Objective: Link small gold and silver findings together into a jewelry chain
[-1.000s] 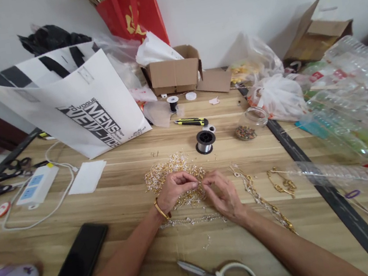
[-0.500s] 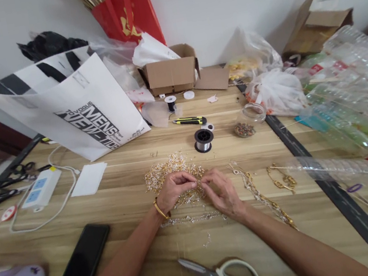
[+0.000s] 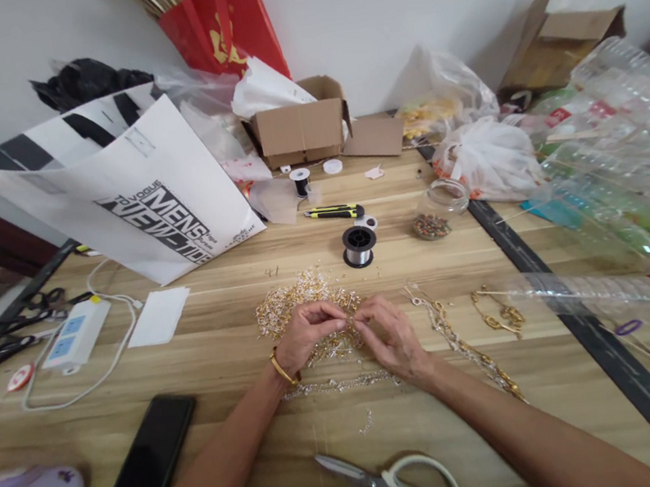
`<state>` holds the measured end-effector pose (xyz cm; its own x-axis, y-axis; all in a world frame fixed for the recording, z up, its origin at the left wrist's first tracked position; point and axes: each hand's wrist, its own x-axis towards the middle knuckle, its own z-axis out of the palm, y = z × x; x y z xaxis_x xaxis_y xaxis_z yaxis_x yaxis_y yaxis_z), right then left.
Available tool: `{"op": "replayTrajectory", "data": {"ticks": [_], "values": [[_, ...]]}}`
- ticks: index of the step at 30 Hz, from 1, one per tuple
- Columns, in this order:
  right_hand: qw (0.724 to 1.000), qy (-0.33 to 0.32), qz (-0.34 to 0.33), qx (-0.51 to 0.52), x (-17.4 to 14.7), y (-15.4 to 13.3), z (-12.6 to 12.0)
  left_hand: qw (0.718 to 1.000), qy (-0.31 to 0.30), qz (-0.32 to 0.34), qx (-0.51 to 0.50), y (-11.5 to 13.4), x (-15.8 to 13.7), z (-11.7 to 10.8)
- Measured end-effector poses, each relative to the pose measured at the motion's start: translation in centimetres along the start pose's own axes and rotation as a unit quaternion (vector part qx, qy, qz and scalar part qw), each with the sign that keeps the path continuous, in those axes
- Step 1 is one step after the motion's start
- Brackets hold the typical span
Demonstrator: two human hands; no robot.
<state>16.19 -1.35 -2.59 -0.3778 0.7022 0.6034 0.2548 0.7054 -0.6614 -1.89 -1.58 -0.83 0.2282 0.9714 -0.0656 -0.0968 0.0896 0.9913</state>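
Note:
My left hand and my right hand meet fingertip to fingertip over a heap of small gold and silver beads. Each pinches with thumb and forefinger; whatever sits between the tips is too small to make out. Below the hands a silver chain strand lies across the wood. To the right of my right hand stretches a gold and silver beaded chain, and past it lies a gold chain piece. White-handled scissors rest near the front edge.
Behind the heap stand a spool of clear line, a yellow-black box cutter and a jar of beads. A phone, a power strip and a white paper bag are on the left. Plastic bottles crowd the right.
The hands hold almost the same pose, fingertips still together above the heap. Only a slight shift of the camera view shows.

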Motion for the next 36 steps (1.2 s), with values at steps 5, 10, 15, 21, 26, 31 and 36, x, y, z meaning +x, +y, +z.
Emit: {"op": "replayTrajectory", "data": {"ticks": [5,10,15,21,26,31,36], "values": [[1.000,0.000,0.002,-0.002,-0.02,0.04,0.05,1.000,0.009,0.002,-0.002,-0.05,0.11,-0.05],[1.000,-0.004,0.008,-0.001,-0.05,0.18,0.12,1.000,0.003,-0.009,-0.001,-0.11,0.07,-0.01],[1.000,0.001,-0.002,0.002,-0.01,0.13,0.12,1.000,0.000,-0.017,0.002,-0.16,0.01,-0.09],[1.000,0.001,-0.005,0.001,-0.01,0.12,0.19,1.000,0.002,-0.021,-0.009,-0.44,0.06,-0.26],[1.000,0.004,-0.003,-0.004,-0.01,0.22,0.26,0.999,-0.001,-0.026,-0.021,-0.49,0.13,-0.38],[1.000,0.001,-0.013,-0.010,-0.04,0.29,0.25,0.999,0.001,-0.023,-0.023,-0.51,0.15,-0.39],[1.000,-0.004,-0.014,-0.013,-0.05,0.17,0.19,0.999,0.001,-0.023,-0.023,-0.63,0.08,-0.37]]}}
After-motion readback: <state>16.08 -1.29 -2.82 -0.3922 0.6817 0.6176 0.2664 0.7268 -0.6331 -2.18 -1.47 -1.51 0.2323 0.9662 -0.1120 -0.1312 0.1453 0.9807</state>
